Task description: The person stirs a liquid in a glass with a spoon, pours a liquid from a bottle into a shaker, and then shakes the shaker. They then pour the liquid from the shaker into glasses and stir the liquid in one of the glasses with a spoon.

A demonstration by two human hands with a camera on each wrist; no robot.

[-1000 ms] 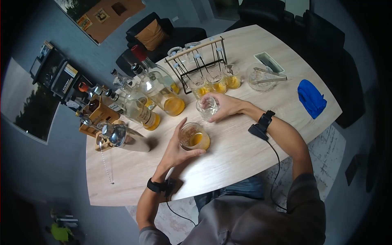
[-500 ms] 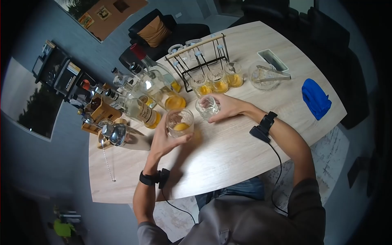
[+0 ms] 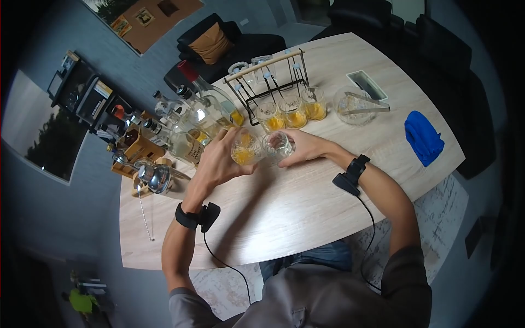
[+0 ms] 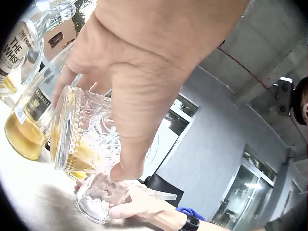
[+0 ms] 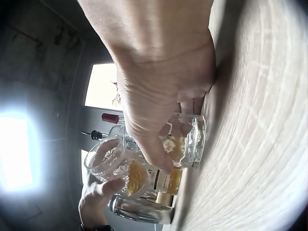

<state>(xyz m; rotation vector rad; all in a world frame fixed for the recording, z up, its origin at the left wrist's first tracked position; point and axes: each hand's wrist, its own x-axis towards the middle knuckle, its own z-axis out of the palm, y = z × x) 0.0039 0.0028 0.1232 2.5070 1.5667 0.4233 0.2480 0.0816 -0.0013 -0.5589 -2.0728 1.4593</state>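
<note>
My left hand grips a patterned glass holding amber liquid. In the left wrist view the glass is raised and tipped, its beaded band near one end. My right hand holds a smaller clear tumbler, with fingers and thumb around its side. The tipped glass comes right up to the tumbler's rim in the head view. From the right wrist, the tumbler stands upright at the tabletop, and the amber liquid shows slanted inside the patterned glass.
Three tumblers of amber drink stand before a wire glass rack. Several bottles and a metal shaker crowd the left. Rightward are a glass bowl with tongs and a blue cloth. A twisted bar spoon hangs downward-left.
My left hand has lifted the patterned glass off the table, carried it away from me beside the tumbler and tipped it. My right hand has stayed around the tumbler.
</note>
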